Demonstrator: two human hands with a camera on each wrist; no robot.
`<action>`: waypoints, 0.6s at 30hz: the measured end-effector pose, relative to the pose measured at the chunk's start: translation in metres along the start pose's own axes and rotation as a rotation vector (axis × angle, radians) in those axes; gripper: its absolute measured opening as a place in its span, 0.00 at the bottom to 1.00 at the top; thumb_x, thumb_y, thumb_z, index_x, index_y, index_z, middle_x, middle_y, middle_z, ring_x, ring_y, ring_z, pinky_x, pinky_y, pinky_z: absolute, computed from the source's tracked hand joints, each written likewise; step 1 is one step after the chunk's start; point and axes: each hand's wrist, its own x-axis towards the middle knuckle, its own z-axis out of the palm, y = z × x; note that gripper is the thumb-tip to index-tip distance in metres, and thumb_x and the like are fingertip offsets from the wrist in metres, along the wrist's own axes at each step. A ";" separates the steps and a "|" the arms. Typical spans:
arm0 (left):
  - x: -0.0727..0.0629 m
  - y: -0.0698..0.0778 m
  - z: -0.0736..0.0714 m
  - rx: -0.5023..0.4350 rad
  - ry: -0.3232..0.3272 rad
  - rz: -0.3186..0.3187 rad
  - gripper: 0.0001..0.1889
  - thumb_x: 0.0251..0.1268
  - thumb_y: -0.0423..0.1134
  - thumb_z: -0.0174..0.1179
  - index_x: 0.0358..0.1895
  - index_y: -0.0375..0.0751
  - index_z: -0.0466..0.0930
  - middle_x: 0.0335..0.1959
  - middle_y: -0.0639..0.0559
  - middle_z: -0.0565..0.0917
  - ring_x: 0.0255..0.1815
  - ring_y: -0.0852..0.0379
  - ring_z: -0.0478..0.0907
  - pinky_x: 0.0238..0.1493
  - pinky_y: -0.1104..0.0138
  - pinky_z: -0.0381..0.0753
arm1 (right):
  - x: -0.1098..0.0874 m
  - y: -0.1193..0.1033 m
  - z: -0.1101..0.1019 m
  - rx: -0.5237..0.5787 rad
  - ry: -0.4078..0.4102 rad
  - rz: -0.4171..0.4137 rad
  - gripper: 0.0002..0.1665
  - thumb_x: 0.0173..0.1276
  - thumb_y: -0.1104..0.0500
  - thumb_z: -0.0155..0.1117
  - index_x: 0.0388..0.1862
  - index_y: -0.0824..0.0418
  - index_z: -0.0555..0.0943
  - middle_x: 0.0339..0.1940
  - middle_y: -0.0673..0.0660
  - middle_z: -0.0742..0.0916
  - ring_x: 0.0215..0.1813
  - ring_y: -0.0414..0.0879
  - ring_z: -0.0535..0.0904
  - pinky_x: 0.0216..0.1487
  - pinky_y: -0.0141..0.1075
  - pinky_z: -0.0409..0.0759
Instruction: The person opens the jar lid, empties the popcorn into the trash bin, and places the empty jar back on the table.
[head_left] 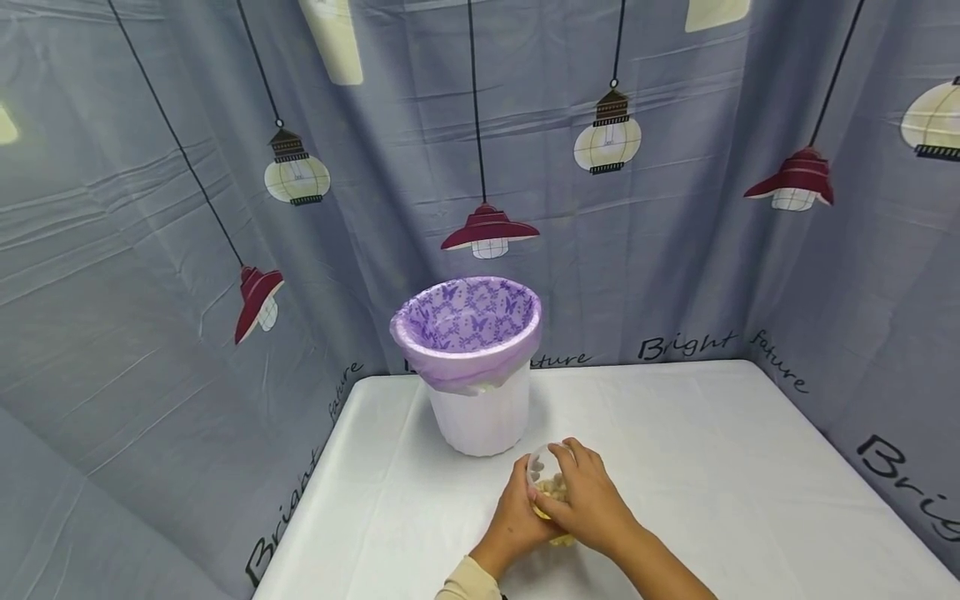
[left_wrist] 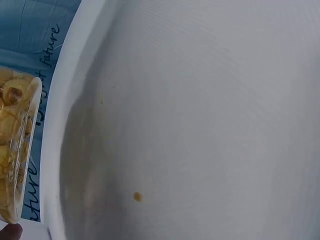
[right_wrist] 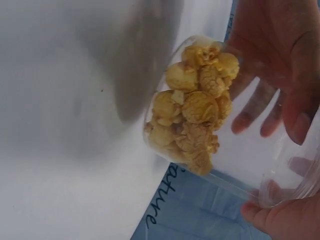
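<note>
A clear plastic tub (head_left: 537, 468) is held above the table between the two hands. Yellow popcorn (right_wrist: 192, 107) fills its lower part, seen through the wall in the right wrist view. The left hand (head_left: 515, 518) grips the tub around its left side. From the right, the right hand (head_left: 592, 504) holds it near the top, fingers on the far side of the rim and thumb on the near side. Whether a lid sits on the rim I cannot tell. In the left wrist view only part of the tub (left_wrist: 15, 145) shows, with a fingertip below it.
Behind the hands, to the left, a white bin (head_left: 483, 417) stands on the white table (head_left: 675, 450), lined with a purple butterfly-patterned bag (head_left: 468, 317). A small brown crumb (left_wrist: 137, 196) lies on the cloth. Grey curtains (head_left: 420, 108) with printed lamps surround the table.
</note>
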 end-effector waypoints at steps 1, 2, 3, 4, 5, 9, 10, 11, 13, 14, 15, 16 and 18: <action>0.000 0.000 -0.001 -0.016 -0.011 0.008 0.53 0.47 0.54 0.78 0.74 0.42 0.54 0.64 0.51 0.72 0.60 0.47 0.75 0.61 0.60 0.77 | -0.001 0.000 0.000 -0.002 0.009 -0.009 0.45 0.62 0.33 0.68 0.66 0.62 0.73 0.66 0.66 0.74 0.66 0.65 0.70 0.61 0.62 0.73; 0.000 0.000 -0.002 -0.031 -0.022 0.014 0.53 0.48 0.53 0.78 0.74 0.43 0.54 0.65 0.51 0.71 0.61 0.47 0.75 0.62 0.60 0.77 | -0.002 -0.001 0.000 -0.003 0.019 -0.016 0.44 0.61 0.33 0.68 0.66 0.61 0.73 0.66 0.66 0.75 0.66 0.65 0.70 0.61 0.61 0.74; -0.001 0.000 -0.002 -0.043 -0.030 0.017 0.53 0.48 0.52 0.78 0.74 0.43 0.54 0.65 0.50 0.71 0.61 0.46 0.75 0.62 0.60 0.77 | -0.002 -0.001 0.000 -0.008 0.027 -0.022 0.43 0.62 0.33 0.68 0.65 0.61 0.73 0.66 0.65 0.75 0.66 0.65 0.70 0.61 0.61 0.74; -0.001 0.001 -0.003 -0.047 -0.036 0.017 0.54 0.47 0.52 0.78 0.75 0.44 0.53 0.66 0.50 0.71 0.62 0.45 0.75 0.62 0.60 0.77 | -0.003 -0.001 0.000 -0.010 0.033 -0.026 0.43 0.62 0.34 0.68 0.65 0.60 0.74 0.65 0.65 0.75 0.66 0.64 0.70 0.61 0.61 0.74; -0.001 0.001 -0.004 -0.053 -0.043 0.018 0.54 0.47 0.52 0.78 0.75 0.45 0.53 0.67 0.48 0.71 0.62 0.45 0.74 0.62 0.60 0.77 | -0.004 -0.002 0.001 -0.012 0.037 -0.030 0.42 0.62 0.34 0.67 0.65 0.59 0.74 0.65 0.64 0.75 0.66 0.64 0.70 0.61 0.61 0.74; -0.003 0.002 -0.007 -0.043 -0.045 0.016 0.55 0.44 0.49 0.80 0.74 0.45 0.54 0.67 0.44 0.72 0.63 0.41 0.75 0.61 0.57 0.78 | -0.009 -0.003 0.002 -0.032 0.049 -0.055 0.39 0.63 0.35 0.67 0.64 0.57 0.75 0.65 0.65 0.75 0.65 0.64 0.71 0.59 0.61 0.75; -0.003 0.002 -0.007 -0.040 -0.044 0.019 0.55 0.42 0.48 0.80 0.74 0.45 0.55 0.66 0.43 0.72 0.63 0.40 0.75 0.61 0.57 0.78 | -0.010 -0.004 0.002 -0.038 0.051 -0.063 0.38 0.63 0.35 0.67 0.64 0.56 0.76 0.65 0.66 0.75 0.65 0.65 0.71 0.58 0.61 0.76; -0.003 0.002 -0.008 -0.041 -0.047 0.022 0.55 0.42 0.47 0.81 0.74 0.45 0.56 0.66 0.44 0.73 0.63 0.40 0.75 0.61 0.57 0.78 | -0.011 -0.004 0.002 -0.045 0.055 -0.071 0.38 0.63 0.35 0.67 0.64 0.56 0.76 0.65 0.66 0.75 0.65 0.65 0.71 0.58 0.61 0.77; -0.004 0.003 -0.009 -0.044 -0.050 0.028 0.54 0.41 0.46 0.81 0.73 0.46 0.57 0.66 0.45 0.73 0.63 0.40 0.75 0.61 0.56 0.78 | -0.013 -0.004 0.002 -0.054 0.064 -0.087 0.37 0.63 0.35 0.67 0.63 0.56 0.77 0.65 0.67 0.75 0.64 0.65 0.71 0.56 0.61 0.77; -0.004 0.003 -0.009 -0.048 -0.056 0.030 0.54 0.41 0.46 0.81 0.73 0.47 0.57 0.65 0.47 0.74 0.63 0.40 0.75 0.61 0.57 0.78 | -0.014 -0.004 0.002 -0.054 0.069 -0.093 0.37 0.63 0.36 0.67 0.63 0.56 0.78 0.65 0.67 0.75 0.64 0.65 0.71 0.56 0.61 0.78; -0.004 0.003 -0.010 -0.054 -0.066 0.028 0.54 0.41 0.46 0.81 0.73 0.48 0.57 0.65 0.48 0.74 0.63 0.41 0.75 0.62 0.57 0.77 | -0.015 -0.004 0.002 -0.054 0.071 -0.100 0.37 0.63 0.35 0.67 0.63 0.56 0.78 0.65 0.67 0.75 0.64 0.65 0.71 0.56 0.61 0.78; -0.003 0.003 -0.011 -0.059 -0.077 0.031 0.53 0.42 0.47 0.81 0.73 0.49 0.57 0.65 0.49 0.74 0.62 0.42 0.76 0.62 0.57 0.77 | -0.015 -0.004 0.001 -0.053 0.070 -0.105 0.37 0.63 0.35 0.67 0.63 0.56 0.78 0.66 0.67 0.75 0.65 0.64 0.71 0.56 0.61 0.78; -0.003 0.004 -0.013 -0.074 -0.106 0.035 0.53 0.43 0.48 0.81 0.74 0.51 0.56 0.65 0.51 0.73 0.63 0.43 0.75 0.62 0.58 0.77 | -0.016 -0.003 -0.001 -0.043 0.058 -0.118 0.37 0.63 0.34 0.67 0.64 0.54 0.78 0.67 0.66 0.74 0.66 0.63 0.71 0.56 0.61 0.78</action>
